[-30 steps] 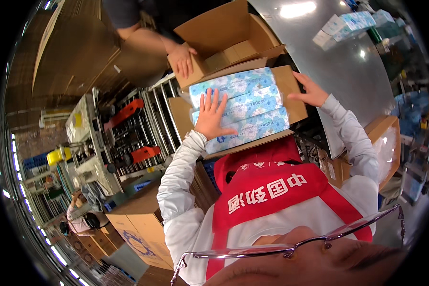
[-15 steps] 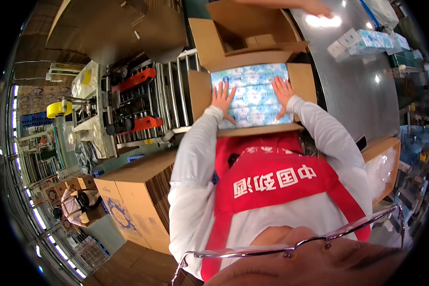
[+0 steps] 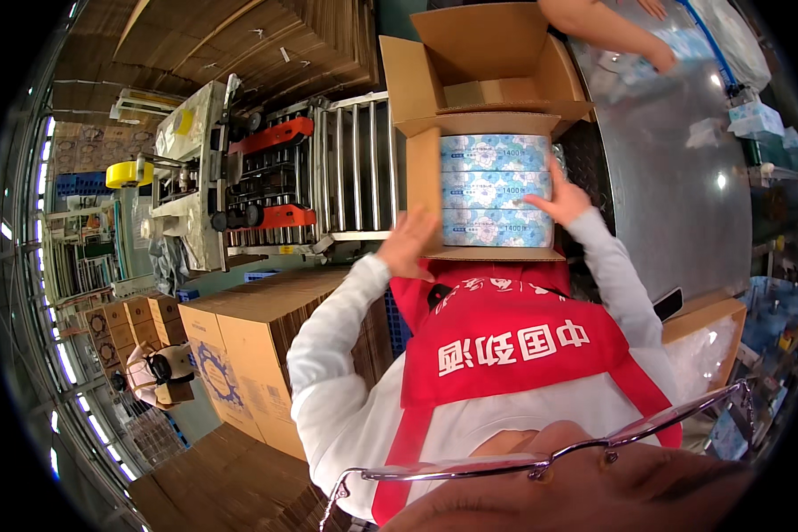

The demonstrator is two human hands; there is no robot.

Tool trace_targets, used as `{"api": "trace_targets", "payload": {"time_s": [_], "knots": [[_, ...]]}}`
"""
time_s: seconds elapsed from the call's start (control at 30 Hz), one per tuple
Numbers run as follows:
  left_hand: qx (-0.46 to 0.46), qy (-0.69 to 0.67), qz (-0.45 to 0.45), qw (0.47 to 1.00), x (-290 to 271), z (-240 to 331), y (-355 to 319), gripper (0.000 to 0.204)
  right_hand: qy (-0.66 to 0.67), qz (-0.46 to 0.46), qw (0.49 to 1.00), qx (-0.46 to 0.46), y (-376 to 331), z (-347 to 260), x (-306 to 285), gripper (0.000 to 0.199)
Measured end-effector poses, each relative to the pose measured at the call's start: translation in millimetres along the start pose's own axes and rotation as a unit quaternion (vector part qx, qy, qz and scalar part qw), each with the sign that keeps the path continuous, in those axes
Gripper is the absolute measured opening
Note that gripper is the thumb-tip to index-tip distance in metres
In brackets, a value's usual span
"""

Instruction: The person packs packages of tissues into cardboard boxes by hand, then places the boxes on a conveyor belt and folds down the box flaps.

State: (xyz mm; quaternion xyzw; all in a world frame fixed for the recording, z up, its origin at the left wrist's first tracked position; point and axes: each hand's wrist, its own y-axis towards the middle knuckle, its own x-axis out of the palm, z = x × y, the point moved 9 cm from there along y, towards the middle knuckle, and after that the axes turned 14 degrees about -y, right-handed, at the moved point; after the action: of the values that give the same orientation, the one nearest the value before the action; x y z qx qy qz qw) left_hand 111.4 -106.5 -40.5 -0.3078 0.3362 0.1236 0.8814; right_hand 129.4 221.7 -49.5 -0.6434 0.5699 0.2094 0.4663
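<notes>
Matt brown cardboard box [image 3: 421,173], glossy plastic-wrapped tissue packs [image 3: 496,191], shiny steel table [image 3: 683,177], metal rollers [image 3: 350,168]

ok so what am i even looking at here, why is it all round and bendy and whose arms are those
The picture comes from a wide fisheye camera worn on a person's head, looking down, so straight edges bend. The white-sleeved arms are the wearer's own. The left hand is at the side flap of an open cardboard box; the right hand presses on the blue tissue packs filling it. Behind stands a second, empty open box. Left of them is a roller conveyor, right a metal table. The bare arm at the top belongs to another person.
</notes>
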Motion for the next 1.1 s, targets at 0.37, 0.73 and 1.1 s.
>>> {"api": "trace_targets", "payload": {"time_s": [0.37, 0.73, 1.1], "knots": [[-0.112, -0.272, 0.345, 0.891, 6, -124, 88, 0.152, -0.286, 0.381, 0.868, -0.138, 43, -53, -53, 0.078], [-0.199, -0.441, 0.447, 0.752, 33, -154, 65, 0.098, -0.088, 0.335, 0.933, -0.098, 24, 16, 25, 0.048], [-0.164, -0.133, 0.527, 0.823, -117, -294, -17, 0.104, 0.531, 0.023, 0.829, 0.174, 98, 13, 328, 0.055]]}}
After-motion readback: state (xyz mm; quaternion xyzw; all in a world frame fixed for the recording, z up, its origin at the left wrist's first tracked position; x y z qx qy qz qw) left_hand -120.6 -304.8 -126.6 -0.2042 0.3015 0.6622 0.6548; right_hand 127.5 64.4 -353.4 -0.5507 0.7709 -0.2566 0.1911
